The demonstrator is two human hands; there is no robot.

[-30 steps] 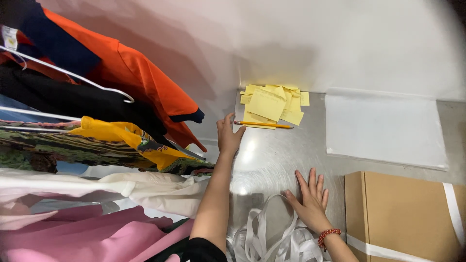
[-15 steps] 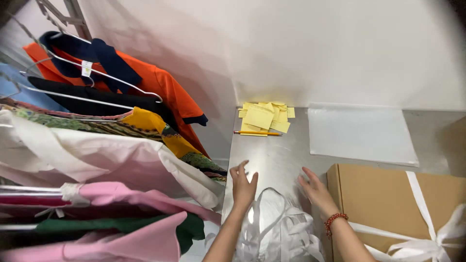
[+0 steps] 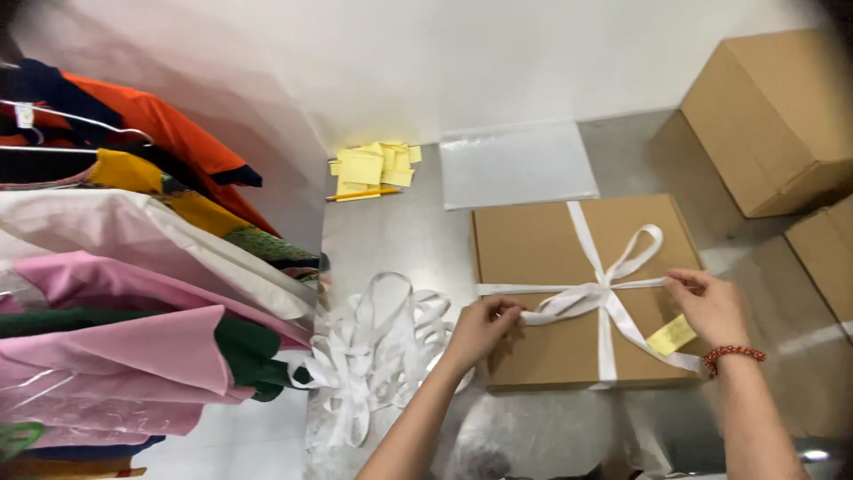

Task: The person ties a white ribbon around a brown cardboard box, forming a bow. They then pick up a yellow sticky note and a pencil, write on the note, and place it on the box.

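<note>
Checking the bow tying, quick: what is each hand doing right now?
Left hand: closed, pinching a loop of the white ribbon on the cardboard box.
Right hand: closed on the ribbon's other side.

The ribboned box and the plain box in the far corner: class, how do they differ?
The ribboned box is flat, tied with white ribbon in a bow, and carries a yellow note; the plain box is taller, bare, with no ribbon.
The left hand and right hand pinch the ribbon on the ribboned box; the plain box sits untouched.
Both are brown cardboard, closed.

Steel table (image 3: 400, 240) bears boxes (image 3: 577, 293), ribbons (image 3: 373, 347), yellow notes (image 3: 373, 167).
</note>
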